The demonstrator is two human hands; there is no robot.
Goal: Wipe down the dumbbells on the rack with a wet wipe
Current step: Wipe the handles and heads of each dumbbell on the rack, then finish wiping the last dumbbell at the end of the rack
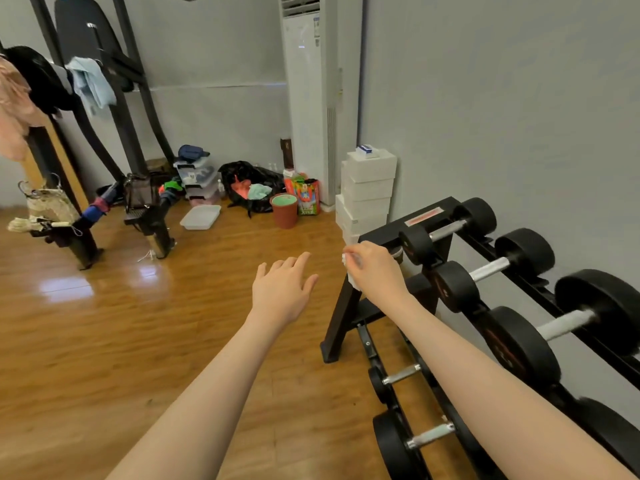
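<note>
A black dumbbell rack (341, 317) stands along the grey wall at the right. Its upper tier carries several black dumbbells (446, 230) with metal handles; smaller ones (398, 375) lie on the lower tier. My right hand (374, 271) hovers at the near left end of the upper tier and pinches a crumpled white wet wipe (349, 268). Out over the wooden floor to the left of the rack, my left hand (280, 289) is stretched with its fingers spread and nothing in it.
White boxes (367, 188) are stacked against the wall behind the rack's end. A tall white air conditioner (308, 98), a red bucket (284, 211), bags and a plastic tray (201, 217) fill the far corner. Black exercise machine frames (149, 216) stand at the left.
</note>
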